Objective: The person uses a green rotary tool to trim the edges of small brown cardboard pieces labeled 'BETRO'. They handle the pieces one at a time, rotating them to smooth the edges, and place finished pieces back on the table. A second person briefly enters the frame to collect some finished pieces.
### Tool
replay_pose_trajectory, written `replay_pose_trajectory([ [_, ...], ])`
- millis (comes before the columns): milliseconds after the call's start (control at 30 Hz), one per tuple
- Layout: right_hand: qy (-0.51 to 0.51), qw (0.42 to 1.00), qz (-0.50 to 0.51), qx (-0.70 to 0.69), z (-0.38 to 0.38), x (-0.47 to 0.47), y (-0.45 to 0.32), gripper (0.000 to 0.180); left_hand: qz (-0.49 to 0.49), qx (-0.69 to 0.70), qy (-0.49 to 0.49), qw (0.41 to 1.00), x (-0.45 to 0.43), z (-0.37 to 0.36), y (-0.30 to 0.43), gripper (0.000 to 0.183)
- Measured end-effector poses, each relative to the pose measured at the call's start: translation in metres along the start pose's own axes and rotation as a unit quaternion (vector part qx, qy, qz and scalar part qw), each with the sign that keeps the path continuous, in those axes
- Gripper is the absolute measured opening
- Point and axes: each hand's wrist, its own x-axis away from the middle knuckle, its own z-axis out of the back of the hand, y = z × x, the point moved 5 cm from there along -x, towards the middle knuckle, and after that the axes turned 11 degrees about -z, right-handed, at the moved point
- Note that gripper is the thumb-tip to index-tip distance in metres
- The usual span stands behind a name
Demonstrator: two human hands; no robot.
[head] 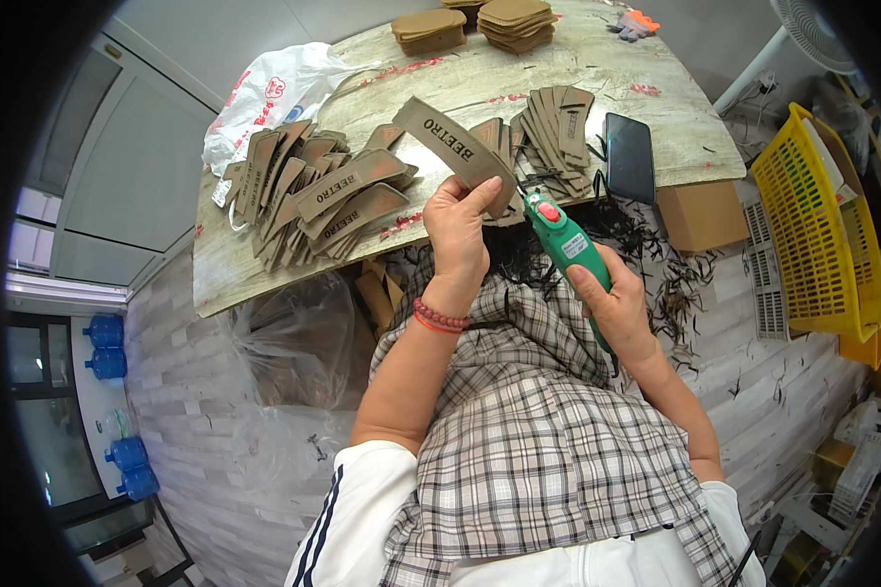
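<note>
My left hand (459, 224) pinches one end of a curved brown fabric strip (448, 139) with lettering, held above the table's near edge. In my right hand (613, 301) is a green handheld electric tool (573, 246) with a red button; its thin dark tip is close beside the strip's right end, and whether they touch I cannot tell. A loose pile of similar strips (338, 187) lies on the table to the left of my left hand. Another fanned stack of strips (558, 136) lies beyond the tool. Dark scraps (514, 249) are heaped over my lap, below the tool.
On the table (470, 70) are a black phone (629, 158), a white plastic bag (272, 92), stacked brown pieces (514, 26) and a glove (635, 26). A cardboard box (701, 216) and yellow crate (822, 235) stand right; a clear plastic bag (294, 352) sits lower left.
</note>
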Motion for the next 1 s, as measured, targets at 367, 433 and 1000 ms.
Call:
replay_pose_trajectory([
  [367,-0.004,1.0,-0.002,0.008,0.004,-0.001,-0.003,0.043,0.053,-0.04,-0.06,0.996,0.006,0.001,-0.001,0.013],
  [433,-0.005,1.0,0.0,0.014,0.005,-0.002,-0.003,0.042,0.065,-0.058,-0.076,0.993,0.01,0.002,-0.001,0.015],
  [1000,0.038,0.999,0.011,-0.001,0.016,-0.012,0.0,0.04,0.066,-0.083,0.109,0.988,-0.06,0.048,0.005,0.032],
])
